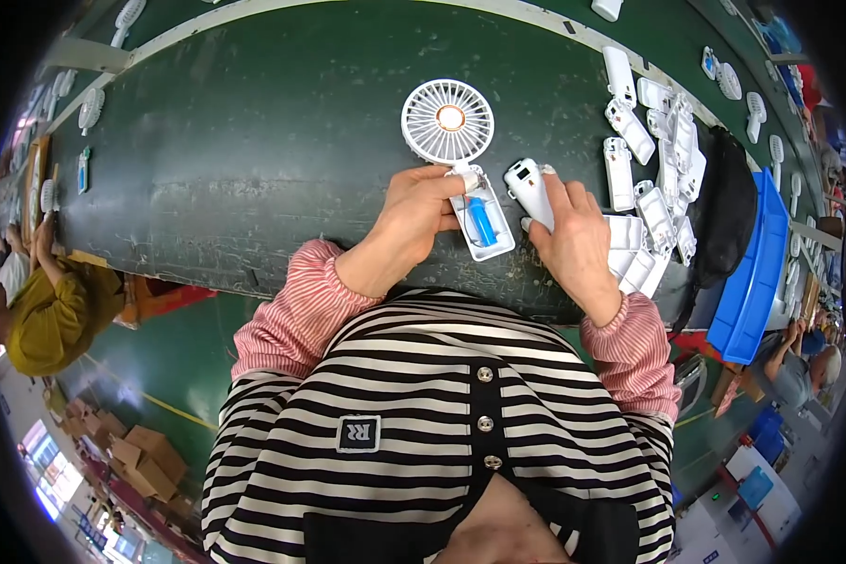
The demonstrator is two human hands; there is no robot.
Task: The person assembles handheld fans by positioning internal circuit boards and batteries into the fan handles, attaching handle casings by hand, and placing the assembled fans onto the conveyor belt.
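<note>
A white handheld fan [426, 143] lies on the dark green worktable, its round grille pointing away from me. Its handle is uncovered and shows a blue battery cell [481, 222] inside. My left hand [412, 211] grips the fan at the neck, thumb on top and fingers beneath. My right hand [573, 230] holds a white handle cover [533, 194] between thumb and fingers, just right of the uncovered handle and apart from it. Tape or finger covers wrap some of my fingertips. Several more white handle covers [618, 174] lie heaped beyond my right hand.
Right of the heap sit a black bag [727, 207] and a blue bin [755, 273] at the table edge. A small blue part [84, 171] lies at the far left. Several fans [755, 115] rest along a green belt behind the pale rail. A person in mustard [61, 310] works at left.
</note>
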